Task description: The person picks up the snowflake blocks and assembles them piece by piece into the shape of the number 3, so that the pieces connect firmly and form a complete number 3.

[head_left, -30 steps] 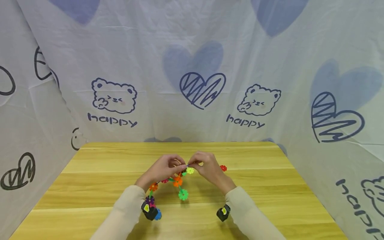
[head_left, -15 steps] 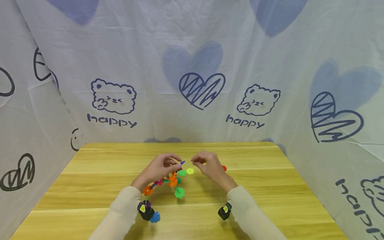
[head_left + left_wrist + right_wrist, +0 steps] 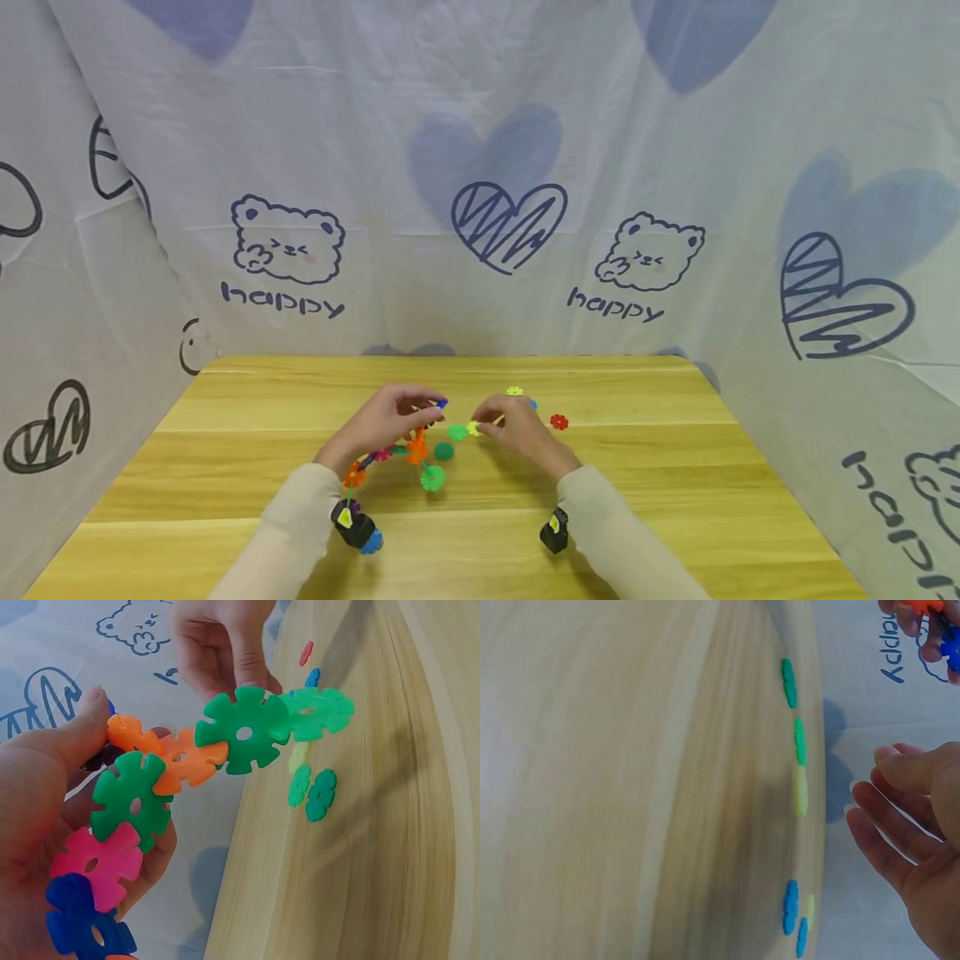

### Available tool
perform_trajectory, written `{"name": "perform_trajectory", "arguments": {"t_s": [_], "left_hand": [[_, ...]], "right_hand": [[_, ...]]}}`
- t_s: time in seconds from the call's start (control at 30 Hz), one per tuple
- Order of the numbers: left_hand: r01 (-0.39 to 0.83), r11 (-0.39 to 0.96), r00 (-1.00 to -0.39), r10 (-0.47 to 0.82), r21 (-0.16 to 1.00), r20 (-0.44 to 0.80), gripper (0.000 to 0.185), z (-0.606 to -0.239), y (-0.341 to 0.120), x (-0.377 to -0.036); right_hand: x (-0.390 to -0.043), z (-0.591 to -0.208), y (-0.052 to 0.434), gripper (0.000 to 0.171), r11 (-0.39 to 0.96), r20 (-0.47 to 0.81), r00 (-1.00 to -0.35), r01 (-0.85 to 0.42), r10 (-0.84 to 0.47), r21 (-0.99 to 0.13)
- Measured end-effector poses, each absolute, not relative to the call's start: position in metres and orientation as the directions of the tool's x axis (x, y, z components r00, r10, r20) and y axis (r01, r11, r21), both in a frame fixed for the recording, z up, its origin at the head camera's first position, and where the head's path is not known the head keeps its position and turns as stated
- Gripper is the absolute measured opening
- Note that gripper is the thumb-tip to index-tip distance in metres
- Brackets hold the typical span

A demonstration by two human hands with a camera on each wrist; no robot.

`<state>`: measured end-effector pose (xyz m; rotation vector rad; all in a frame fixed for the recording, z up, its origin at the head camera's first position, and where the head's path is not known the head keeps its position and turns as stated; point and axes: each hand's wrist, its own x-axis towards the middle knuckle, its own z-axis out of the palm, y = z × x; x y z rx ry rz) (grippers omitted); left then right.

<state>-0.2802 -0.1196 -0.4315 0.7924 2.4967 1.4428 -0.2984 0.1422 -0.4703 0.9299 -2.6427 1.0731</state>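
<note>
**Chain partly built, loose pieces left**

Your chain [image 3: 408,454] of linked snowflake discs runs from your left hand [image 3: 382,423] down toward your left wrist, several colours already joined. Left hand pinches its upper end, held above the counter [image 3: 675,500]. Right hand [image 3: 517,425] hangs over the loose yellow disc [image 3: 473,429], fingers relaxed, holding nothing. Still unjoined on the counter: green discs [image 3: 450,442], red disc [image 3: 558,422], yellow and blue discs [image 3: 522,397] behind.

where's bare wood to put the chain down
Bare table lies right of the right hand and along the far edge behind both hands. It is crowded between the hands, around the loose green pieces and the red piece.
</note>
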Motion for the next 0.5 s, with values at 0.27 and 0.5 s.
{"name": "perform_trajectory", "arguments": {"t_s": [0.27, 0.5], "left_hand": [[0.38, 0.403, -0.845, 0.517, 0.833, 0.136, 0.032, -0.431, -0.127, -0.279], [0.351, 0.414, -0.865, 0.487, 0.84, 0.121, 0.031, -0.432, -0.13, -0.279]], "right_hand": [[-0.299, -0.477, 0.127, 0.009, 0.531, 0.329, -0.778, -0.613, -0.536, -0.584], [-0.298, -0.486, 0.116, 0.011, 0.519, 0.261, -0.79, -0.574, -0.555, -0.634]]}}
